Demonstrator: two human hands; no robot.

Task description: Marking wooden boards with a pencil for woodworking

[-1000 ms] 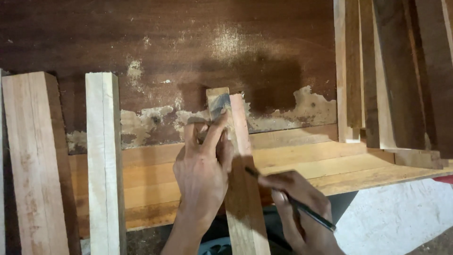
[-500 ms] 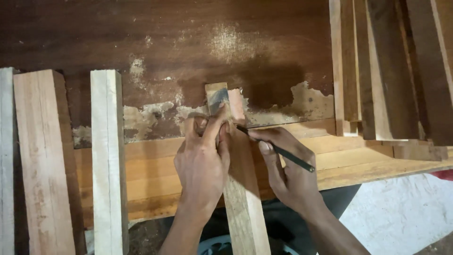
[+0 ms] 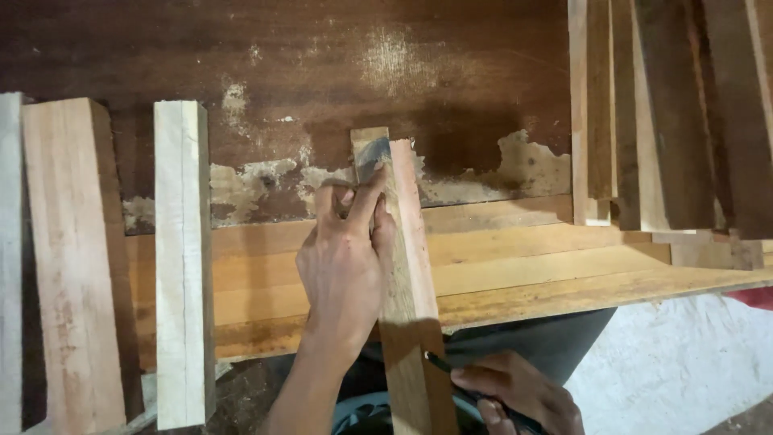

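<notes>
Left hand [image 3: 342, 270] lies flat on the strip [image 3: 407, 282], fingers [image 3: 366, 197] stretched toward 12 o'clock and pinning a small grey gauge [image 3: 372, 157] to the strip's far end. Right hand [image 3: 519, 395], at 5 o'clock by the strip's near end, has its fingers curled shut around a dark pencil [image 3: 451, 377], tip touching the strip's right edge. The strip runs 12 to 6 across the boards [image 3: 523, 258]; 2 blocks [image 3: 183, 258] stand at 9 o'clock; no drawn line shows, so progress can't be judged.
</notes>
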